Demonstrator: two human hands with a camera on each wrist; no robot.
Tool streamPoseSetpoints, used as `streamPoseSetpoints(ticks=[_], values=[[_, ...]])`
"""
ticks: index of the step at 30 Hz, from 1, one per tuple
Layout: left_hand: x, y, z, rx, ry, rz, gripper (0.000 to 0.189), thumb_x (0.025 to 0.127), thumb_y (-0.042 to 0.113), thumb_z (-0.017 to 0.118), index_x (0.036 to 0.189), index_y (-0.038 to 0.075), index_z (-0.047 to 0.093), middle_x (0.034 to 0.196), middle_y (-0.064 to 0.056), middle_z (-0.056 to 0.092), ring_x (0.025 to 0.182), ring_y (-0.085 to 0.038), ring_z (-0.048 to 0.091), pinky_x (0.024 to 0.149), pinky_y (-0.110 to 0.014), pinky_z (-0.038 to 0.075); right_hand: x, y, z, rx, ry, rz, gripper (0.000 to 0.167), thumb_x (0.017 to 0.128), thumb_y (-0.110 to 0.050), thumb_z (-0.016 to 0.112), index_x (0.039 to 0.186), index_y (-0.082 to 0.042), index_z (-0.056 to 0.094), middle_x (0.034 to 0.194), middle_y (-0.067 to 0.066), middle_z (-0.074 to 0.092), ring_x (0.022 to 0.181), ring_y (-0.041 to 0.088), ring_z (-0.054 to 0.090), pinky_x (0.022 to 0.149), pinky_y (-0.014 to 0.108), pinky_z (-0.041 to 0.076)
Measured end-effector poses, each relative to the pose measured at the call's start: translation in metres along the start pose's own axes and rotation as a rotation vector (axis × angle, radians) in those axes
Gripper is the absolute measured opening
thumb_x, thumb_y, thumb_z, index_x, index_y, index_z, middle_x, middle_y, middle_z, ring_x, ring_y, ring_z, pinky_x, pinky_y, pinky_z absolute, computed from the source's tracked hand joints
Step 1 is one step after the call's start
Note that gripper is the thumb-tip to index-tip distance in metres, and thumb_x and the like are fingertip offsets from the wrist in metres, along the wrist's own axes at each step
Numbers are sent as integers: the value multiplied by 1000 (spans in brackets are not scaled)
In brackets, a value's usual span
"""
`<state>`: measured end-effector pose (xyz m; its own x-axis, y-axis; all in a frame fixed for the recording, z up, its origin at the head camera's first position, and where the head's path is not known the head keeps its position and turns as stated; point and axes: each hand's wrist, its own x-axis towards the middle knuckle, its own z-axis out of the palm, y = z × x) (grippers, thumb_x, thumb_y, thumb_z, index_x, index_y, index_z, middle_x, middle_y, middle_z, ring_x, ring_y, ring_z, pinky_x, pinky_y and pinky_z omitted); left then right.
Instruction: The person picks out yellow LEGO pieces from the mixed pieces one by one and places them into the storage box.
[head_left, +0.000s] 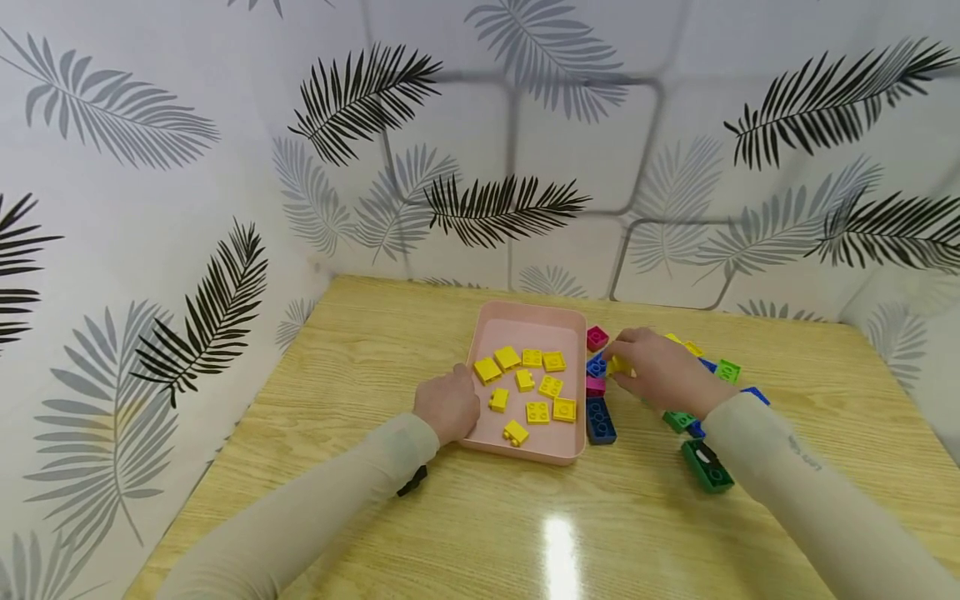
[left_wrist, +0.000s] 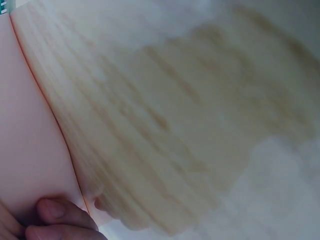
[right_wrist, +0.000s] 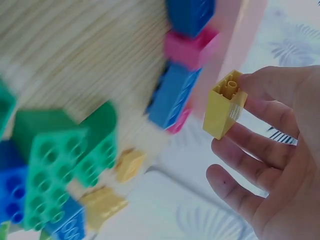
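A pink tray [head_left: 525,329] holds several yellow bricks [head_left: 537,412], spread over its floor. At the tray's left side my left hand [head_left: 450,404] grips the wall, its fingertips [left_wrist: 55,209] curled at the rim in the left wrist view. Just past the right wall, my right hand [head_left: 671,371] pinches a yellow brick [right_wrist: 220,110] between thumb and fingers, above the table. In the right wrist view its hollow underside is partly visible. Beneath and beside that hand lie a dark blue brick [head_left: 600,419], a pink brick [head_left: 595,386] and a blue brick [head_left: 596,365].
Farther right on the wooden table [head_left: 570,517] are more bricks: a dark green one [head_left: 707,467], a light green one [head_left: 727,371] and several blue and yellow ones. A black object [head_left: 412,481] lies partly under the left forearm. A leaf-patterned wall [head_left: 480,125] stands behind.
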<state>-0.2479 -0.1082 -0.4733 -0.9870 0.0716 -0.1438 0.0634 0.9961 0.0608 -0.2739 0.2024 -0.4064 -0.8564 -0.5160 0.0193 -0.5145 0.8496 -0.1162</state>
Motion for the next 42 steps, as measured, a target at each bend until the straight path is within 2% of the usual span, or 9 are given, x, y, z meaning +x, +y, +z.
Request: streamPoseSetpoints(ticks=[9, 18, 20, 25, 29, 35, 42], values=[[0, 0, -1, -16, -3, 0, 35, 101, 33, 54, 115, 1, 53, 68, -4, 56, 53, -16, 57, 53, -34, 51, -3, -38, -4, -46, -5, -105, 34, 87, -26, 80, 119, -17, 72, 121, 6, 67, 104, 25, 63, 89, 43, 57], [3, -2, 2, -29, -16, -9, 38, 102, 34, 54, 120, 1, 52, 68, -4, 57, 53, -15, 57, 53, -34, 50, -8, -61, 2, -3, -22, -247, 30, 89, -24, 78, 117, -15, 73, 113, 3, 65, 90, 15, 61, 81, 34, 57], [3, -2, 2, -30, -17, -9, 38, 102, 34, 54, 120, 1, 52, 68, -3, 57, 53, -15, 57, 53, -34, 50, -9, -67, 4, 2, -35, -263, 29, 89, -24, 78, 117, -15, 73, 113, 3, 66, 93, 16, 62, 83, 35, 56], [2, -2, 1, -48, -19, -17, 36, 102, 33, 54, 119, 2, 52, 69, -4, 57, 54, -16, 57, 53, -34, 50, -9, -76, 9, 15, -95, -267, 31, 91, -24, 76, 120, -15, 72, 121, 6, 67, 105, 24, 64, 92, 43, 55], [1, -1, 0, -51, -18, -17, 36, 102, 33, 54, 118, 2, 52, 69, -4, 57, 55, -16, 57, 54, -35, 50, -10, -80, 15, 43, -139, -264, 31, 92, -25, 75, 121, -16, 72, 120, 5, 67, 106, 23, 64, 94, 43, 54], [1, 0, 1, -46, -3, -16, 34, 101, 32, 54, 116, 2, 53, 69, -4, 57, 55, -17, 57, 55, -36, 51, -10, -83, 22, 52, -152, -281, 27, 92, -28, 75, 118, -20, 74, 116, -1, 69, 102, 16, 64, 93, 38, 55], [1, 0, 0, -39, -3, -17, 34, 101, 32, 55, 116, 2, 53, 70, -4, 57, 54, -17, 57, 56, -36, 52, -11, -86, 25, 28, -165, -276, 30, 90, -28, 76, 119, -20, 74, 123, 2, 68, 112, 21, 65, 96, 42, 54]])
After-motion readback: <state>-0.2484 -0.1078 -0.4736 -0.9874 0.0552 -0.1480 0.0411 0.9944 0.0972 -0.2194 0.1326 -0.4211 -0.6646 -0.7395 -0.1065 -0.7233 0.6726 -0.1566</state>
